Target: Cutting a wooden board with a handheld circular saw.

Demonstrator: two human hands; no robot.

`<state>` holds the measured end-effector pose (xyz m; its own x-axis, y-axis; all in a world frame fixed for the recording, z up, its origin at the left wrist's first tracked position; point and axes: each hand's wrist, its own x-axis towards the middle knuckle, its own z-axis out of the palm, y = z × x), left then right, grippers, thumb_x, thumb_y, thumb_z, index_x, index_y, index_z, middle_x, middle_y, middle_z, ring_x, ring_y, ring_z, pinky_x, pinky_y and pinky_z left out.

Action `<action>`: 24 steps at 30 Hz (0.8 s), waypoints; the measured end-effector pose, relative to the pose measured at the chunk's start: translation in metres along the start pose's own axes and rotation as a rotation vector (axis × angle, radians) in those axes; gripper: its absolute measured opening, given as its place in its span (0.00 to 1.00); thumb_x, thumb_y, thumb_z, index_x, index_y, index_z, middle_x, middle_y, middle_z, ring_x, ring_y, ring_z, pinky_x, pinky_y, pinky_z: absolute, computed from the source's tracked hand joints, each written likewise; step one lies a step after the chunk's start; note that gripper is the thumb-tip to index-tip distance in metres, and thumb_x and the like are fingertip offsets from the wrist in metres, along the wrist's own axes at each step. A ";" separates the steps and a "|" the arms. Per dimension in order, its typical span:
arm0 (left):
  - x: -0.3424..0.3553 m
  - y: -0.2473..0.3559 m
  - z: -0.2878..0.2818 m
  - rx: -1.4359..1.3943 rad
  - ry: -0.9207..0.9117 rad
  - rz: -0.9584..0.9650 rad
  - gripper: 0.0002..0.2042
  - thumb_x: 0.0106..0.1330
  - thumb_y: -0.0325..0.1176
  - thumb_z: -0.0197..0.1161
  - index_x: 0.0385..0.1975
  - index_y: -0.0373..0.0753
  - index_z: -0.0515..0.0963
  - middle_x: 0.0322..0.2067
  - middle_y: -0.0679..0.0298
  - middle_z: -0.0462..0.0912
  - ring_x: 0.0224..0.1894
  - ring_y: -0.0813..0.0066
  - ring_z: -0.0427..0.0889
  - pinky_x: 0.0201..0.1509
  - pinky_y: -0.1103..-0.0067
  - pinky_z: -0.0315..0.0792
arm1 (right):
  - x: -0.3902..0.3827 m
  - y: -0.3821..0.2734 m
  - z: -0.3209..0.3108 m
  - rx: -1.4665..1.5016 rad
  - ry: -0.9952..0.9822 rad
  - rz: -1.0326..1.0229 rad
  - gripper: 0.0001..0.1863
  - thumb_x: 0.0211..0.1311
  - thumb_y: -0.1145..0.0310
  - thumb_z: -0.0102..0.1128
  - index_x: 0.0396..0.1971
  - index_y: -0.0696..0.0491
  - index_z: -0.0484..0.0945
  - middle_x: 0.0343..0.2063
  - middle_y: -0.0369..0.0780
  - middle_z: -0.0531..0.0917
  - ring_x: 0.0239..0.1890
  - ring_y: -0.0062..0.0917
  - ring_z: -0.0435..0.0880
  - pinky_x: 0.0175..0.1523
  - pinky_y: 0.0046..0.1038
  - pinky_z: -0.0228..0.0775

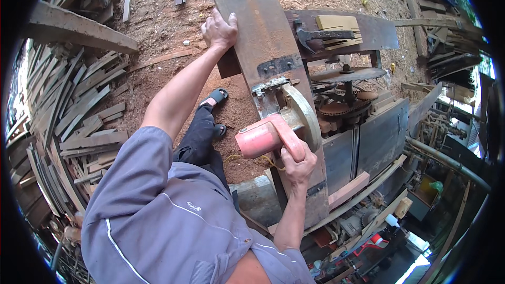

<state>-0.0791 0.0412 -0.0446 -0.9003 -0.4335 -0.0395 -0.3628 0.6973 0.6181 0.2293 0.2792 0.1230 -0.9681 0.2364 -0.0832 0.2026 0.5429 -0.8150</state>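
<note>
Ground: brown, strewn with sawdust [173,26].
Offcut heap [87,110]: long, narrow wooden strips, loosely piled at the person's left.
Machine bench [342,152]: dark panels, at the right of the board.
Board [258,26]: wide, brown, dusted with sawdust; runs from the far end of the work area down toward the person's right forearm.
Power saw [259,139]: red motor housing, pale rounded guard, metal base; sits over the near half of the board, its housing jutting past the left edge.
Metal disc [347,74]: flat, on an upright shaft in the bench.
Hammer [331,34]: dark, lying across the notched block.
Notched block [336,22]: yellowish wood, slotted at one end, beyond the disc.
Right hand [300,164]: fingers closed around the lower end of the saw's red handle [288,139], which rises from the fist and bends back to the housing.
Left hand [220,31]: at the board's left edge near its far end, well apart from the saw; thumb beside the edge, fingers bent against it. Whether they grip or merely press, cannot tell.
</note>
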 end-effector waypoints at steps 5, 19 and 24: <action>0.001 -0.003 0.000 -0.021 0.001 -0.006 0.40 0.67 0.57 0.51 0.66 0.25 0.61 0.51 0.43 0.79 0.59 0.53 0.74 0.69 0.62 0.55 | 0.007 -0.009 0.002 -0.011 -0.039 0.029 0.17 0.51 0.74 0.68 0.42 0.62 0.83 0.31 0.40 0.86 0.34 0.21 0.85 0.43 0.26 0.77; -0.009 0.006 -0.013 -0.022 -0.036 -0.001 0.38 0.69 0.55 0.48 0.66 0.23 0.60 0.52 0.45 0.79 0.59 0.56 0.73 0.69 0.61 0.52 | 0.019 -0.010 0.009 0.001 -0.069 0.031 0.18 0.50 0.73 0.69 0.43 0.62 0.83 0.33 0.42 0.87 0.36 0.25 0.86 0.45 0.27 0.77; -0.005 0.001 -0.007 -0.011 0.024 0.038 0.38 0.69 0.54 0.49 0.66 0.23 0.60 0.50 0.46 0.80 0.57 0.57 0.75 0.68 0.62 0.54 | 0.021 -0.013 0.009 0.028 -0.111 0.103 0.17 0.51 0.75 0.69 0.43 0.61 0.83 0.32 0.40 0.86 0.34 0.20 0.84 0.44 0.25 0.76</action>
<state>-0.0728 0.0402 -0.0385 -0.9072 -0.4206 0.0025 -0.3261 0.7071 0.6274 0.2054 0.2697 0.1272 -0.9531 0.1982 -0.2286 0.2988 0.4975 -0.8144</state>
